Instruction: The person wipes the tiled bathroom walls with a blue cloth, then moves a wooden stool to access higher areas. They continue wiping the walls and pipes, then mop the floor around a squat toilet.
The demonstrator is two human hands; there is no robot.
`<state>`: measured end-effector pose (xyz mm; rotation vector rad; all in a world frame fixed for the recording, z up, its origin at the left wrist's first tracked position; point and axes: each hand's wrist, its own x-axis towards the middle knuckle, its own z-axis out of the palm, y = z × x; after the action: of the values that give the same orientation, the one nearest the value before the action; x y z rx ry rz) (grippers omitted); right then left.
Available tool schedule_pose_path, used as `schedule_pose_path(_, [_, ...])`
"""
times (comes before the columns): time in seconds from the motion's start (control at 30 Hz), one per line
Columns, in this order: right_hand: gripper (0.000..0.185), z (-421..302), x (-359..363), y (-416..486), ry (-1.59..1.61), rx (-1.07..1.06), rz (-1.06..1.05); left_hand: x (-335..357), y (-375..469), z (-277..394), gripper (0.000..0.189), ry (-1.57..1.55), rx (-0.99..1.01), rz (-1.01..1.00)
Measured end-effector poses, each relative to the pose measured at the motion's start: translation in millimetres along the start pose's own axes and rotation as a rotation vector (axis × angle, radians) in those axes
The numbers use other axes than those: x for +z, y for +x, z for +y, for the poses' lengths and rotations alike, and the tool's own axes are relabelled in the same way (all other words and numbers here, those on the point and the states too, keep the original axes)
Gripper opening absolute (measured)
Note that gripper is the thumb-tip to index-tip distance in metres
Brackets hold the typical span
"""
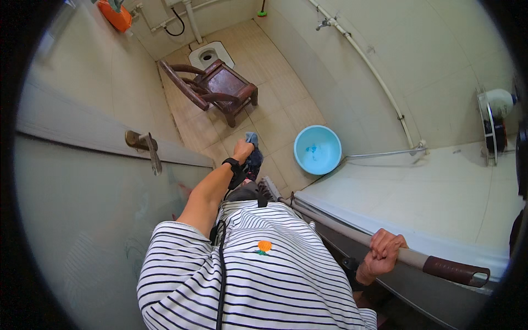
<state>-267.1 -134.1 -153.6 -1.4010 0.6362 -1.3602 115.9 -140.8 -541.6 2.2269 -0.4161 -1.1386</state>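
Observation:
In the head view my left hand (242, 151) grips a bunched cloth (254, 159), light blue at the top and dark below, held out in front of me over the tiled floor. My right hand (381, 251) is closed around the pole of a long-handled brush (346, 229), whose brown end grip points to the lower right. The brush head (269, 188), with dark bristles, is low by my body, just below the cloth. To the right of the cloth a light blue plastic basin (317, 150) stands on the floor, with small darker blue marks inside.
A dark wooden chair (227, 84) stands ahead, near a squat toilet (210, 55). On my left is a door with a metal handle (142, 142). A wall pipe with a tap (326, 23) runs along the right wall. A white ledge (412, 189) lies beside the pole.

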Motion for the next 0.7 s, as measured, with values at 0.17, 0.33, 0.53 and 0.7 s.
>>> schedule_pose_path(0.17, [0.037, 19, 36, 56, -0.047, -0.063, 0.057, -40, 39, -18, 0.040, -0.102, -0.135, -0.001])
schedule_pose_path(0.33, [0.038, 50, 67, 113, 0.035, -0.191, 0.037, -74, 64, -95, 0.044, -0.345, -0.202, 0.065])
schedule_pose_path(0.53, [0.031, 88, 94, 198, 0.129, -0.343, -0.159, -98, 36, -185, 0.037, -0.592, -0.299, 0.058])
schedule_pose_path(0.7, [0.022, 180, 112, 276, 0.209, -0.480, -0.341, -102, -2, -212, 0.018, -0.724, -0.055, 0.254])
